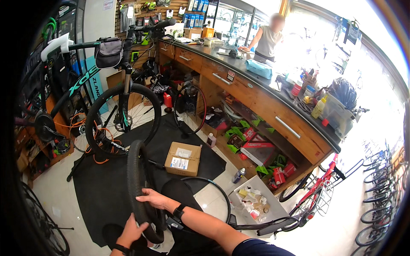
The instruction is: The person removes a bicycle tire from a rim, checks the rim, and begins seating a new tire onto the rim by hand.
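Note:
A black bicycle tyre (135, 175) with a knobby tread stands upright in front of me, seen nearly edge-on. My right hand (153, 199) is closed round its side, thumb over the tread. Lower down, my left hand (132, 231) grips the bottom part of the same tyre, its fingers partly hidden behind the rubber. Whether a rim sits inside the tyre is hard to tell. Just beyond it, a mountain bike's front wheel (157, 115) rests by the black mat (98, 192). To the right of the tyre lies a closed cardboard box (183, 158).
A long wooden counter (256, 100) runs along the right, with a person (270, 38) behind it. A spray can (238, 175) and a white bin of scraps (273, 209) stand on the floor. A red bicycle (318, 187) is farther right. Orange hose (81, 123) lies at left.

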A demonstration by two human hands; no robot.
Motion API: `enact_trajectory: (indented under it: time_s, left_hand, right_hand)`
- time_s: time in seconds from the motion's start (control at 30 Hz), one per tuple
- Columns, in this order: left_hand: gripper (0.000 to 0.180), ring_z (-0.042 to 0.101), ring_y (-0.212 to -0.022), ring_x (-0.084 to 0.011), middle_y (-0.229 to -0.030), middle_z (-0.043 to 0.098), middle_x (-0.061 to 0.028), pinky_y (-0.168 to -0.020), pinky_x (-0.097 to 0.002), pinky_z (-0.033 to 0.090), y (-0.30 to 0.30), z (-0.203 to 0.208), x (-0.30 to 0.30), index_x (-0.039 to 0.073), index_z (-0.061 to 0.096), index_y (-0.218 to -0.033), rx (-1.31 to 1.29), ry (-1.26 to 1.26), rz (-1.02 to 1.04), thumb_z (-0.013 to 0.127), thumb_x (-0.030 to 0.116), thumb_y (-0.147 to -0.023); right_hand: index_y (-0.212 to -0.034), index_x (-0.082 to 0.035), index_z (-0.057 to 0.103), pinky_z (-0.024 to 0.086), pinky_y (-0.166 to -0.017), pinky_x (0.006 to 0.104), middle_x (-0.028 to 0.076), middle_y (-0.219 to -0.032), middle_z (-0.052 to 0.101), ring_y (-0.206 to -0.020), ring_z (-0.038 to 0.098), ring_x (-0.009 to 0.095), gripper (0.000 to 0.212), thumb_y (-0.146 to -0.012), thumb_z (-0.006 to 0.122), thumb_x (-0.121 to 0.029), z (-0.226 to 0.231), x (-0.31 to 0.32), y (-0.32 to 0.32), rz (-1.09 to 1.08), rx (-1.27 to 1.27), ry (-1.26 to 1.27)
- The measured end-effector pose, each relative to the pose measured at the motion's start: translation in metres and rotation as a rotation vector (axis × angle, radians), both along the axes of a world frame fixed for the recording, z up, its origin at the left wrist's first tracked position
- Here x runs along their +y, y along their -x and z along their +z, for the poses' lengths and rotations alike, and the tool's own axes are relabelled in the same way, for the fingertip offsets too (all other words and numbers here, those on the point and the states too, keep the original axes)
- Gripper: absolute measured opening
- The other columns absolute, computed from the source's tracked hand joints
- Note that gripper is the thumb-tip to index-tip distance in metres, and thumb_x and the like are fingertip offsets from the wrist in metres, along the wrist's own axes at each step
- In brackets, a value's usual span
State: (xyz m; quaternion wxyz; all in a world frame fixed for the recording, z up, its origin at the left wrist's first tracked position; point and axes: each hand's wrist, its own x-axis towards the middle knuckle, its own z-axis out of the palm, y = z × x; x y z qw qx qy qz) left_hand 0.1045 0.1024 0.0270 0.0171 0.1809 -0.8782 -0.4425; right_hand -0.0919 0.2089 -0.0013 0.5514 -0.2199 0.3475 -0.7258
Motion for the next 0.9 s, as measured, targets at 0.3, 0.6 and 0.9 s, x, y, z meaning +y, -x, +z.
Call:
enact_trajectory:
  time_s: [0.3,0.6,0.9]
  left_hand:
    - [0.055,0.061,-0.107,-0.0270,-0.115,0.061,-0.0214,-0.093,-0.0366,0.048,0.088,0.056,-0.042,-0.003,0.046,-0.133,0.194,-0.119,0.167,0.062,0.032,-0.094]
    - [0.066,0.062,-0.102,-0.0234,-0.115,0.062,-0.0203,-0.087,-0.0319,0.050,0.129,0.057,-0.026,-0.014,0.045,-0.128,0.091,-0.284,0.226,0.072,0.031,-0.087]
    - [0.065,0.061,-0.100,-0.0220,-0.114,0.061,-0.0194,-0.086,-0.0325,0.050,0.111,0.032,-0.012,-0.012,0.044,-0.127,0.104,-0.391,0.154,0.075,0.027,-0.085]
  right_hand:
    - [-0.116,-0.006,0.059,0.041,-0.071,0.0245,-0.002,-0.103,0.061,-0.089,0.055,0.009,0.040,-0.084,0.077,-0.022,-0.007,0.018,-0.006,0.249,0.200,-0.127]
    - [-0.120,-0.007,0.059,0.049,-0.089,0.0314,0.001,-0.113,0.063,-0.102,0.060,0.013,0.040,-0.096,0.061,-0.039,-0.020,0.014,-0.009,0.099,-0.108,-0.059]
    - [-0.120,-0.006,0.060,0.049,-0.091,0.0338,0.005,-0.117,0.063,-0.106,0.059,0.016,0.048,-0.096,0.059,-0.047,0.013,0.018,0.004,-0.148,-0.286,-0.051]
